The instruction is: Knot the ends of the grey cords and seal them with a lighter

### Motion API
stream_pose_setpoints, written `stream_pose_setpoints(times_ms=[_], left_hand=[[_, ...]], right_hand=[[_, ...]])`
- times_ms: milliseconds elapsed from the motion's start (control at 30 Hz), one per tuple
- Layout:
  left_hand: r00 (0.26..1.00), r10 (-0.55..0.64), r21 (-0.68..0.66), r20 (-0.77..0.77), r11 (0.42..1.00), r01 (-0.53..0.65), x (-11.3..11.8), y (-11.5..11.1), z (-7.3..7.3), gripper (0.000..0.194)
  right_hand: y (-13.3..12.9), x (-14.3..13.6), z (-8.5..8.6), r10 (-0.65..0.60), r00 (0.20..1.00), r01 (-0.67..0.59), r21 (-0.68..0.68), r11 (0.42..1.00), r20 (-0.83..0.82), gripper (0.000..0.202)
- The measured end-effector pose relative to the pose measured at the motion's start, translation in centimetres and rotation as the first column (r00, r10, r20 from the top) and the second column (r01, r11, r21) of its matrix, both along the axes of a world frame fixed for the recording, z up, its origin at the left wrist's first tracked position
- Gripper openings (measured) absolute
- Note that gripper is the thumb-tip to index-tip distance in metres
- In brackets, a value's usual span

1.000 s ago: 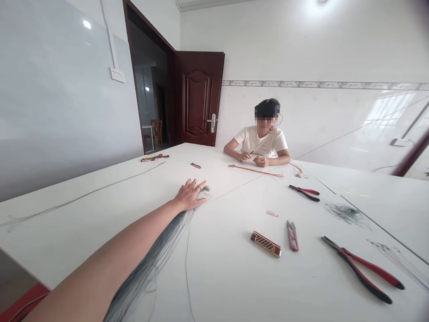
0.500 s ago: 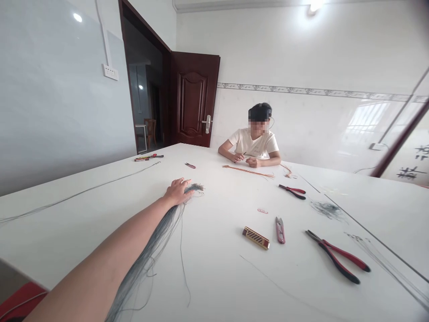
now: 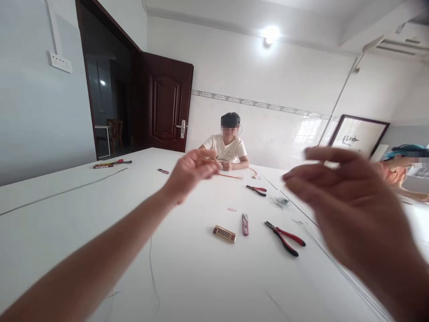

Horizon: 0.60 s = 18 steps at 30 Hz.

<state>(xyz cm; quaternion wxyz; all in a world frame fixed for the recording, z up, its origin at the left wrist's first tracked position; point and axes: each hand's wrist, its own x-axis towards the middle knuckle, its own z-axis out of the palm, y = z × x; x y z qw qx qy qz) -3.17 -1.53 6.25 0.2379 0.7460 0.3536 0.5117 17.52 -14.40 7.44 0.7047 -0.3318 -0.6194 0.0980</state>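
My left hand point(image 3: 192, 173) is raised over the middle of the white table point(image 3: 187, 268), its fingers pressed together and blurred; anything in them is too small to make out. Nearer the camera, my right hand point(image 3: 351, 201) is up at the right with thumb and fingers pinched, also blurred, and what it pinches cannot be told. A loose grey strand point(image 3: 153, 266) lies below my left wrist. The grey bundle is not clearly visible. Between the hands lie a gold and dark red lighter point(image 3: 224, 234), pink-handled snips point(image 3: 245, 224) and red and black pliers point(image 3: 284, 238).
Smaller pliers point(image 3: 256, 190), a grey wire tangle point(image 3: 280, 202) and a pink clip point(image 3: 231, 209) lie farther back. Other tools point(image 3: 112, 164) and snips point(image 3: 163, 171) are at the left. A person point(image 3: 225, 147) sits across the table, with another person point(image 3: 395, 170) at the right edge.
My left hand has let go of the grey bundle and risen off the table. My right hand has come into view. The view has turned right and upward.
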Motion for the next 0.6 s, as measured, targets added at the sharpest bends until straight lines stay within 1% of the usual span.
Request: stream_pose_setpoints(times_ms=[33, 67, 100, 133, 167, 233, 300, 400, 500, 600], left_hand=[[0.993, -0.118, 0.007, 0.031, 0.993, 0.118, 1.3, -1.8, 0.1, 0.036], [0.938, -0.314, -0.020, 0.144, 0.947, 0.320, 2.4, -3.5, 0.0, 0.037], [0.873, -0.419, -0.023, 0.250, 0.899, 0.438, 3.2, -4.8, -0.2, 0.036], [0.837, -0.452, -0.028, 0.309, 0.875, 0.484, 3.8, -5.8, -0.5, 0.035], [0.820, -0.451, -0.026, 0.352, 0.871, 0.490, 4.2, -6.4, -0.8, 0.033], [0.806, -0.408, -0.047, 0.429, 0.881, 0.472, 4.6, -6.6, -1.3, 0.032], [0.786, -0.382, -0.076, 0.486, 0.878, 0.473, 4.9, -6.1, -1.4, 0.031], [0.755, -0.388, -0.096, 0.529, 0.857, 0.507, 5.3, -4.9, -1.4, 0.030], [0.767, -0.347, -0.132, 0.539, 0.865, 0.484, 5.8, -4.1, -1.8, 0.028], [0.805, -0.266, -0.173, 0.530, 0.895, 0.410, 6.2, -3.4, -2.6, 0.030]], right_hand=[[0.5, -0.9, -0.4, 0.089, 0.995, -0.090, -0.028, 0.996, -0.036, 0.028], [1.2, -1.8, -0.8, 0.177, 0.980, -0.182, -0.052, 0.982, -0.088, 0.029], [1.9, -2.5, -1.3, 0.253, 0.956, -0.264, -0.062, 0.963, -0.146, 0.027], [2.6, -3.1, -1.8, 0.299, 0.934, -0.317, -0.064, 0.946, -0.195, 0.026], [3.2, -3.4, -2.2, 0.326, 0.916, -0.348, -0.060, 0.935, -0.235, 0.026], [4.3, -3.6, -2.8, 0.338, 0.898, -0.366, -0.053, 0.929, -0.282, 0.025], [5.0, -3.4, -3.1, 0.329, 0.895, -0.357, -0.042, 0.933, -0.300, 0.025], [6.0, -2.8, -3.8, 0.315, 0.887, -0.348, -0.041, 0.937, -0.337, 0.026], [7.0, -2.5, -4.6, 0.281, 0.877, -0.329, -0.062, 0.942, -0.389, 0.024], [7.9, -2.7, -5.5, 0.245, 0.877, -0.300, -0.071, 0.951, -0.414, 0.021]])
